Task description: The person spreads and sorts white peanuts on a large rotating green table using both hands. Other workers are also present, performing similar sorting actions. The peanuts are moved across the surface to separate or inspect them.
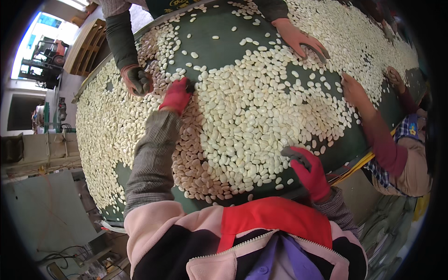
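White beans point(241, 122) lie spread over a dark green work surface point(213, 52) in front of me. My left hand point(177, 93), in a red glove with dark fingertips, reaches far out and rests on the beans; its fingers curl down and whatever is under them is hidden. A band of browner, pinkish beans point(190, 168) runs from beneath that forearm toward my body. My right hand point(309, 171), in a red glove with grey fingers, is at the near right edge of the bean layer. Its fingertips touch the outermost beans, thumb and fingers apart, and I see nothing held.
Across from me, a co-worker's gloved hands point(137, 79) point(301, 40) are on the beans. Bare hands point(353, 89) of another person reach in from the right. A wooden pallet point(85, 47) and a forklift point(47, 63) stand beyond the left edge.
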Action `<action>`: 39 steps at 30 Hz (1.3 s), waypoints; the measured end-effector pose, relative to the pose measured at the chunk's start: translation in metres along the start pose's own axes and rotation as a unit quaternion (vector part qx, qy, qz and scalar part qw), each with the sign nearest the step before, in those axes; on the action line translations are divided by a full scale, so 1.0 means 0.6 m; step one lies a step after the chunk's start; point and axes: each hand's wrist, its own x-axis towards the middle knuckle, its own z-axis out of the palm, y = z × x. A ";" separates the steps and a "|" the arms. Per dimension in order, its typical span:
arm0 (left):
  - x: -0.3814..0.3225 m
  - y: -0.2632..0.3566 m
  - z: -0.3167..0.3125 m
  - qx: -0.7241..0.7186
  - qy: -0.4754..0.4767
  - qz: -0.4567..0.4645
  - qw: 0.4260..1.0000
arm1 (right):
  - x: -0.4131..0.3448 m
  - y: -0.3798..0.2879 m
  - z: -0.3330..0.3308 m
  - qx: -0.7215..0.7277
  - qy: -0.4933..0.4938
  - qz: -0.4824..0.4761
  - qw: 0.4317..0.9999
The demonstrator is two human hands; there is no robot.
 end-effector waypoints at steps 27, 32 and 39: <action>-0.224 0.422 0.048 -0.279 -0.035 0.137 0.950 | -0.056 0.094 -0.122 0.466 -0.218 0.182 0.838; -0.097 0.473 0.120 -0.160 0.005 0.190 0.969 | -0.031 0.103 -0.141 0.449 -0.211 0.166 0.852; -0.097 0.470 0.126 0.082 -0.169 0.199 0.962 | -0.021 0.094 -0.179 0.487 -0.188 0.198 0.830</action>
